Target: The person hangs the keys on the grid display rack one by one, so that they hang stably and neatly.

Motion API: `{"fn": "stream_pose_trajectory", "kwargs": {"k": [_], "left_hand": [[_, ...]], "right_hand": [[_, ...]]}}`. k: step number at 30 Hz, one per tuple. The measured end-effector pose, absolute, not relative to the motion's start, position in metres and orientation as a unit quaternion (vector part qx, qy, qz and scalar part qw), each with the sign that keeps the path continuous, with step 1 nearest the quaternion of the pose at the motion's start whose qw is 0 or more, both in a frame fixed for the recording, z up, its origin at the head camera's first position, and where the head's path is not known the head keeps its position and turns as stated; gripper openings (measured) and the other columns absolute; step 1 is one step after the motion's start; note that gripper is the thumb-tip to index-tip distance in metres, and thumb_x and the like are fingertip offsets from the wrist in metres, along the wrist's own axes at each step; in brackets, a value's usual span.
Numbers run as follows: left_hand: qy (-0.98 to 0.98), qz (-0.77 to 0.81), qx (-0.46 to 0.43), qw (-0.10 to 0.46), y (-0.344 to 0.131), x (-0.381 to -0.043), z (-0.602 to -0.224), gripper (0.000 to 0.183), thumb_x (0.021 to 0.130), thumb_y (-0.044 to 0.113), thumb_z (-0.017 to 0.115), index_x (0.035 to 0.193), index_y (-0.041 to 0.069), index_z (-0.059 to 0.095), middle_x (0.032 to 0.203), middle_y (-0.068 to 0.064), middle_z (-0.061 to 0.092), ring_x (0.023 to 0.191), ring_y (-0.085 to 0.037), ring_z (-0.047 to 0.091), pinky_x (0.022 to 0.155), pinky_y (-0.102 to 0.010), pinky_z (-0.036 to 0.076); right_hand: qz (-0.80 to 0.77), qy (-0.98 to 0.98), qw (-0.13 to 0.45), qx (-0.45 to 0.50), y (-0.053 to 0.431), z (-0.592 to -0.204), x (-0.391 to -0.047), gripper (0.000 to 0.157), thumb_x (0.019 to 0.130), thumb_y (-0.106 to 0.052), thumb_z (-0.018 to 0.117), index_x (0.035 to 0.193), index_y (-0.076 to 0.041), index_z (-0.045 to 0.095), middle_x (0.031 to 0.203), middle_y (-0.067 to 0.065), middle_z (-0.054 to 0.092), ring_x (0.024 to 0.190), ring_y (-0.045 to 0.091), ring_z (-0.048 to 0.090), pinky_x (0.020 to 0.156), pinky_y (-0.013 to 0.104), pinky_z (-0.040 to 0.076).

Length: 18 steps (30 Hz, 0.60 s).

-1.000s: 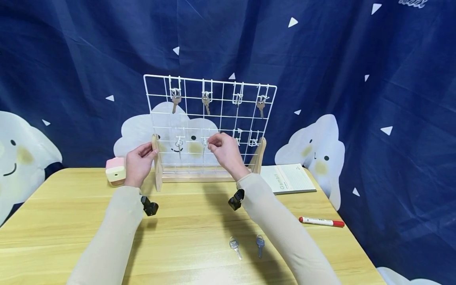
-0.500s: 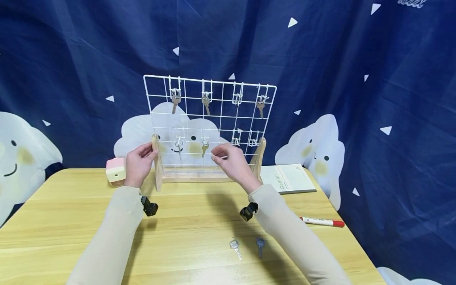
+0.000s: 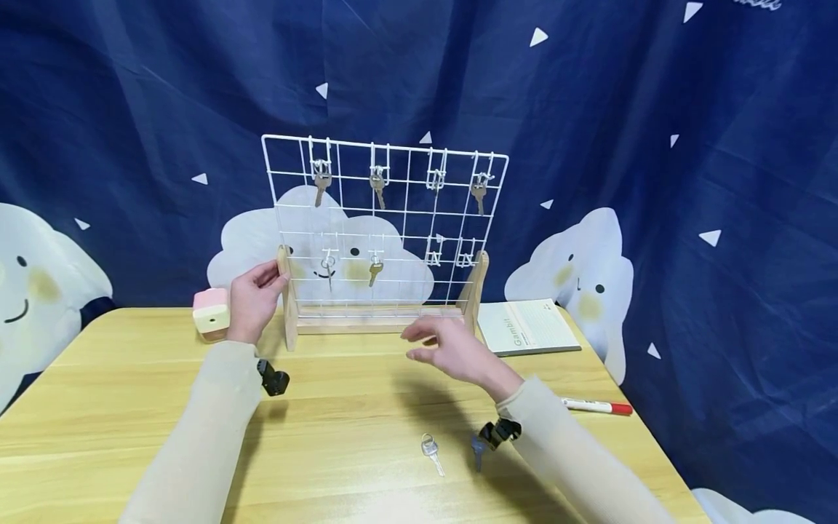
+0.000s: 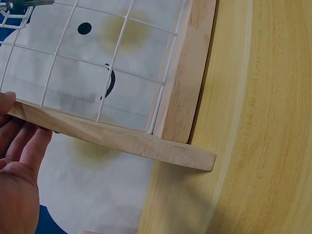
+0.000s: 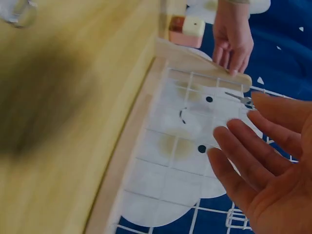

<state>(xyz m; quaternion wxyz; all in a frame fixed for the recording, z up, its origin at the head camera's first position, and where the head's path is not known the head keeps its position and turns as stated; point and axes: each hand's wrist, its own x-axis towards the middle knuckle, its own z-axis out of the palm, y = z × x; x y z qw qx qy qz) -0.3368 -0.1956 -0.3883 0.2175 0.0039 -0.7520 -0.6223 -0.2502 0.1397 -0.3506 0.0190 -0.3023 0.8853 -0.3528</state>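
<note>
A white wire grid rack [image 3: 406, 212] stands in a wooden base at the back of the table. My left hand [image 3: 254, 300] pinches its left wooden side post [image 4: 112, 136], thumb in front and fingers behind. My right hand [image 3: 455, 349] hovers over the table before the rack, fingers spread and holding nothing; its palm shows in the right wrist view. A brass-coloured key [image 3: 375, 271] hangs on a lower hook, beside another key [image 3: 329, 271] seen edge-on. More keys hang on upper hooks, one a brown key [image 3: 321, 189]. On the table lie a silver key [image 3: 431, 455] and a darker key [image 3: 478, 455], partly covered by the right wrist camera.
A pink and cream block-shaped item [image 3: 212, 313] stands left of the rack. To the right are a notebook [image 3: 530, 326] and a red-capped marker [image 3: 599, 406], partly behind the right sleeve. A blue curtain [image 3: 589, 94] hangs behind the table.
My right hand has left the brass-coloured key on the lower hook and moved down and right, its fingers spreading. The key now hangs flat-side forward. My left hand stays on the post.
</note>
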Motion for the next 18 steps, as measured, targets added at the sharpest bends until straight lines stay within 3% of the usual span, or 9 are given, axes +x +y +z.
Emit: {"fn": "stream_pose_trajectory", "kwargs": {"k": [11, 18], "left_hand": [[-0.752, -0.625, 0.008, 0.208, -0.196, -0.336, -0.386, 0.041, 0.096, 0.008, 0.064, 0.134, -0.007, 0.055, 0.13, -0.023, 0.058, 0.121, -0.031, 0.055, 0.097, -0.025, 0.047], [-0.755, -0.62, 0.006, 0.213, -0.196, -0.336, -0.387, 0.041, 0.096, 0.008, 0.064, 0.133, -0.007, 0.056, 0.13, -0.022, 0.059, 0.121, -0.031, 0.056, 0.097, -0.025, 0.047]], "right_hand": [[-0.312, 0.877, 0.123, -0.344, 0.167, -0.385, -0.226, 0.019, 0.087, 0.0, 0.071, 0.106, -0.004, 0.069, 0.104, 0.009, 0.069, 0.097, 0.022, 0.065, 0.088, 0.04, 0.054], [-0.308, 0.871, 0.142, -0.355, 0.176, -0.402, -0.216, 0.021, 0.084, 0.004, 0.071, 0.105, -0.001, 0.07, 0.102, 0.008, 0.068, 0.093, 0.018, 0.065, 0.084, 0.03, 0.055]]}}
